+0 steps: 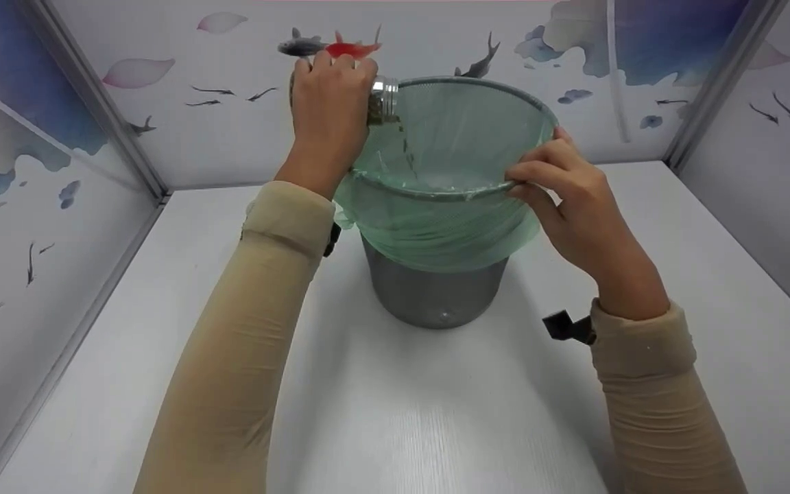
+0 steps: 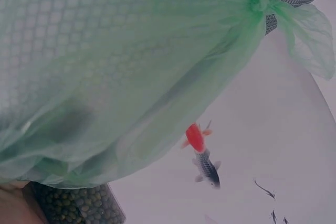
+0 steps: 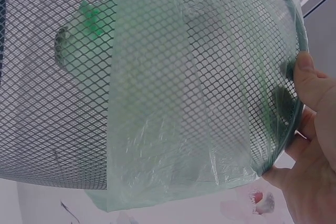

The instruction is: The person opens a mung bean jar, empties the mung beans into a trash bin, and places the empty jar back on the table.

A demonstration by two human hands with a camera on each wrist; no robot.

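My left hand [image 1: 332, 110] grips a clear jar [image 1: 382, 99] above the left rim of the bin, tipped sideways with its mouth to the right. Small green beans fall from it in a thin stream into the green plastic bag [image 1: 436, 233]. More beans show through the jar [image 2: 79, 203] in the left wrist view. The bag lines a dark grey mesh bin [image 1: 436, 295] and is folded over its rim, with a knot [image 2: 258, 1] at one side. My right hand [image 1: 570, 199] pinches the bin's right rim through the bag. The bag's bottom is hidden.
The bin stands on a white table [image 1: 422, 412]. White panels [image 1: 230, 144] printed with fish and petals enclose its back and sides, joined by metal corner posts [image 1: 93, 96]. A dark wrist mount [image 1: 566, 327] sticks out from the right sleeve.
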